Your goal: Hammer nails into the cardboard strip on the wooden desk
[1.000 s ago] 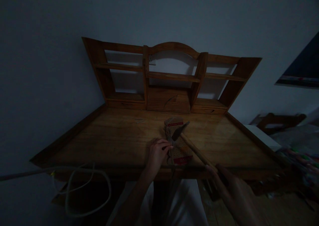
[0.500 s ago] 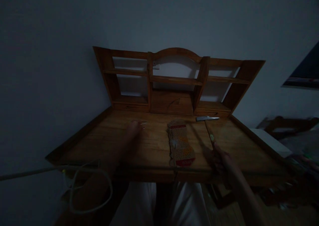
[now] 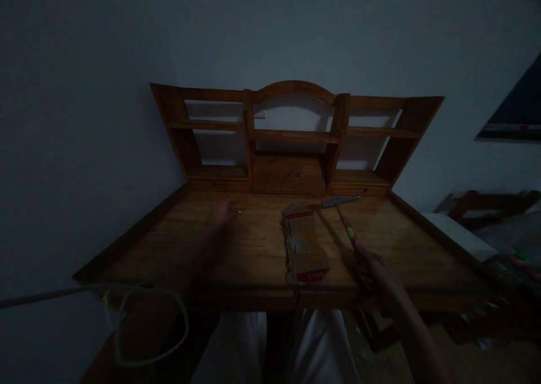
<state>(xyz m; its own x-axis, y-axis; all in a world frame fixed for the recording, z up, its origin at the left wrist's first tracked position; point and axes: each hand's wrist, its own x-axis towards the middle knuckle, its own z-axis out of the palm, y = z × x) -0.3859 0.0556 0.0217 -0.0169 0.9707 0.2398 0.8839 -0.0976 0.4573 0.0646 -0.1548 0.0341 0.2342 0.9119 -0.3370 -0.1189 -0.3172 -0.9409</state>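
Note:
My right hand (image 3: 369, 265) is wrapped round the wooden handle of a hammer (image 3: 347, 226), whose long metal head points to the back of the desk. On the left of the desk, my left hand (image 3: 223, 213) has its fingers closed at a thin shiny nail (image 3: 240, 210); dim light blurs the fingertips. Between both hands lies a torn, folded piece of printed cardboard (image 3: 306, 246) with red ends and an orange patch. A small thin dark thing stands out on the cardboard, too small to name surely.
The wooden desk (image 3: 253, 260) carries a shelf unit (image 3: 291, 136) along its back edge, against the wall. A pale cable loop (image 3: 186, 322) hangs over my left forearm. On the right stand a white surface (image 3: 460, 237) and a wooden chair back (image 3: 492, 206).
The hammer and my right hand have shifted slightly left, and the hammer head has tilted. My left hand stays around the same nail spot, a little further left in view. The cardboard stays put.

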